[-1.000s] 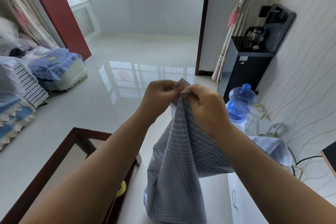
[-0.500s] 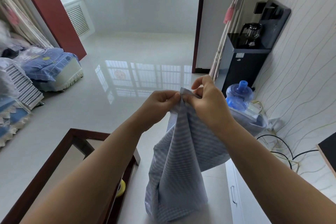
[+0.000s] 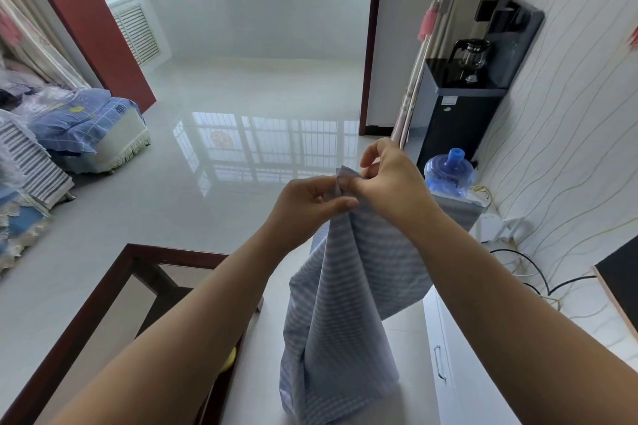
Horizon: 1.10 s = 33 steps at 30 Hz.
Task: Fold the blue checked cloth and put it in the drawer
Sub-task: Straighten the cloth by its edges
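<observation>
You hold the blue checked cloth (image 3: 340, 304) up in front of you with both hands, above the pale floor between the dark wooden table frame (image 3: 100, 300) on the near left and the white cabinet (image 3: 459, 373) on the near right; your left hand (image 3: 307, 205) pinches the top corner from the left, thumb laid over the fabric and fingers curled behind; your right hand (image 3: 390, 181) pinches the same corner from the right, and its index finger is now lifted clear and half uncurled, where a second ago it was tucked down on the cloth; the two hands touch at the corner, which sticks up as a small point between them. Since the earlier frame the pinched corner sits a little farther right and nearer the blue water bottle (image 3: 448, 171); the cloth's right edge, which trailed out low toward the wall, is now drawn up behind your right wrist and hangs just in front of the bottle. The rest of the fabric falls in long vertical folds, its lower hem bunched near the bottom of the view; whether it touches the floor you cannot tell. The drawer front (image 3: 440, 360) with its metal handle stands shut just right of the hanging cloth; the black water dispenser (image 3: 462, 114) stays far right by the wall.
</observation>
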### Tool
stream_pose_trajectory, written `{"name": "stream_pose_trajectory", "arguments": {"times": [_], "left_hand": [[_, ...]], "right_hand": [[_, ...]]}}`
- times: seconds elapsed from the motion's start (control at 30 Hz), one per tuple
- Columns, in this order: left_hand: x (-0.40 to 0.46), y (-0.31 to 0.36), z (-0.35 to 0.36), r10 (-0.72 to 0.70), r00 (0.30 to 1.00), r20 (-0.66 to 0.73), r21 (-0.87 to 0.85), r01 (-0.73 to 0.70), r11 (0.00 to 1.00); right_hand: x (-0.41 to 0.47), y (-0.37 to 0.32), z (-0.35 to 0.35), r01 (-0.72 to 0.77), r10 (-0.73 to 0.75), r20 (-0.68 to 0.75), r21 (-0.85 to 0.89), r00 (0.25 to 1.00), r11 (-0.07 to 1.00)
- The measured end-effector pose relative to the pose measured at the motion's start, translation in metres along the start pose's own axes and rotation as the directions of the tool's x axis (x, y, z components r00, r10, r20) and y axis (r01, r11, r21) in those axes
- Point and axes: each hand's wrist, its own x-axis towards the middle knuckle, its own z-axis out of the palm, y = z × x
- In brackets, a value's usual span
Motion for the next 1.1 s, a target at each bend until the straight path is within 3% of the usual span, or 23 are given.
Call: {"name": "stream_pose_trajectory", "arguments": {"times": [0.2, 0.33, 0.57, 0.67, 0.77, 0.87, 0.97, 1.1], "left_hand": [[0.000, 0.003, 0.004, -0.026, 0.998, -0.053, -0.038, 0.024, 0.999], [0.004, 0.009, 0.000, -0.078, 0.990, -0.116, -0.190, 0.055, 0.980], [0.028, 0.027, -0.005, -0.092, 0.981, -0.170, -0.202, 0.057, 0.978], [0.038, 0.033, -0.020, -0.150, 0.953, -0.262, -0.334, 0.056, 0.941], [0.048, 0.039, -0.046, -0.147, 0.947, -0.285, -0.434, 0.009, 0.901], [0.054, 0.048, -0.061, -0.091, 0.966, -0.243, -0.473, -0.036, 0.880], [0.058, 0.048, -0.068, -0.072, 0.972, -0.225, -0.489, -0.049, 0.871], [0.059, 0.041, -0.070, -0.076, 0.970, -0.231, -0.494, -0.050, 0.868]], "right_hand": [[0.012, 0.003, -0.013, -0.098, 0.075, 0.202, 0.105, 0.976, 0.990], [0.016, 0.002, -0.019, -0.014, -0.005, 0.286, 0.064, 0.958, 0.998], [0.027, 0.000, -0.033, 0.130, -0.136, 0.281, 0.040, 0.950, 0.991], [0.036, 0.016, -0.045, 0.090, -0.017, 0.338, -0.200, 0.941, 0.976], [0.036, 0.045, -0.060, -0.011, 0.142, 0.421, -0.299, 0.896, 0.954], [0.031, 0.061, -0.070, -0.049, 0.209, 0.440, -0.347, 0.873, 0.937], [0.037, 0.076, -0.071, -0.049, 0.193, 0.392, -0.349, 0.899, 0.936], [0.038, 0.090, -0.077, -0.155, 0.259, 0.329, -0.310, 0.908, 0.938]]}}
